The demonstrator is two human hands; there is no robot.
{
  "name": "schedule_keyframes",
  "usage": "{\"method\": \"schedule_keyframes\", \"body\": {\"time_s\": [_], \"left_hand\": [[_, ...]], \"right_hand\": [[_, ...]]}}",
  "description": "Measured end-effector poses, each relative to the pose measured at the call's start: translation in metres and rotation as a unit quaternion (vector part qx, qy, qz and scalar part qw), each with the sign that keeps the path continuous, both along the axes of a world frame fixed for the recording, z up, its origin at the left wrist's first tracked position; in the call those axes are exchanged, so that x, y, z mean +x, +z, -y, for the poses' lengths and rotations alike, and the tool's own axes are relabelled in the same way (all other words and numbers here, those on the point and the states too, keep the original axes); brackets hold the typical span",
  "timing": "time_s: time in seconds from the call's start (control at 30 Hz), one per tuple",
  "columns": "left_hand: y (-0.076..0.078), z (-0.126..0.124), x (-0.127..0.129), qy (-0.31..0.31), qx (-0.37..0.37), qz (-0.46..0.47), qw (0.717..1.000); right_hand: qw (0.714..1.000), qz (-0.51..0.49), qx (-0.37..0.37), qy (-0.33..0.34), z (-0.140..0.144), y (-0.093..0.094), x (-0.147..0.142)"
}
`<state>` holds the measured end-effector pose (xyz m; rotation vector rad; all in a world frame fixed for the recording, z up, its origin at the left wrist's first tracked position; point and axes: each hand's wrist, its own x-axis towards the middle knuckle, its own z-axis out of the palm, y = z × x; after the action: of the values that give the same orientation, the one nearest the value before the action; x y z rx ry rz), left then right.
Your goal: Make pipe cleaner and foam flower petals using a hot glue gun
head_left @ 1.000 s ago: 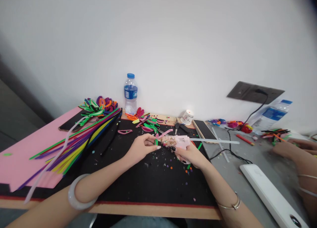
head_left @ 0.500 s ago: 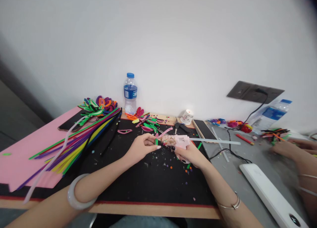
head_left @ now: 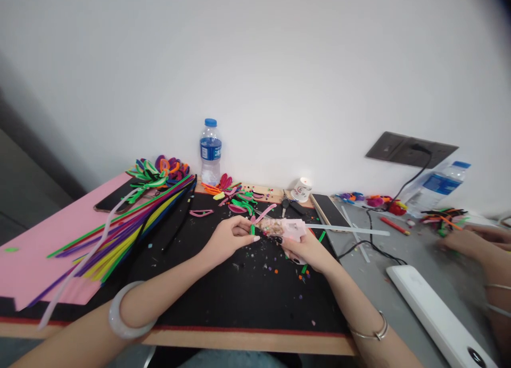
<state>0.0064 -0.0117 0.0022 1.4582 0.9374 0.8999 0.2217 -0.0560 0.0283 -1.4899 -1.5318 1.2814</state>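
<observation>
In the middle of the black mat (head_left: 239,299), my left hand (head_left: 233,238) pinches a small pink and green pipe-cleaner piece (head_left: 253,227); one pink end (head_left: 265,212) sticks up to the right. My right hand (head_left: 304,250) is wrapped round the handle of a pale pink hot glue gun (head_left: 293,229). A long translucent glue stick (head_left: 347,229) juts out of its back. The glue gun's nozzle end points left, close against the pipe-cleaner piece; whether they touch I cannot tell. Loose pipe-cleaner loops (head_left: 241,205) lie just behind my hands.
Long coloured pipe cleaners (head_left: 131,232) lie on pink sheet (head_left: 24,251) at left. A water bottle (head_left: 210,152), paper cup (head_left: 301,189) and phone (head_left: 330,212) stand or lie along the back. A white power strip (head_left: 435,315) and another person's hand (head_left: 465,240) are at right.
Almost nothing differs. Both my hands keep their places with the glue gun and pipe-cleaner piece. The other person's hand at the right has shifted slightly.
</observation>
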Motion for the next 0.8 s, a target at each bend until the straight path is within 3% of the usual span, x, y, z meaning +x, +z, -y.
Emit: {"method": "schedule_keyframes", "body": {"time_s": [0.8], "left_hand": [[-0.0012, -0.0014, 0.0001, 0.018, 0.014, -0.003, 1.000]], "right_hand": [[0.999, -0.044, 0.003, -0.021, -0.0006, -0.0035, 0.0029]]}}
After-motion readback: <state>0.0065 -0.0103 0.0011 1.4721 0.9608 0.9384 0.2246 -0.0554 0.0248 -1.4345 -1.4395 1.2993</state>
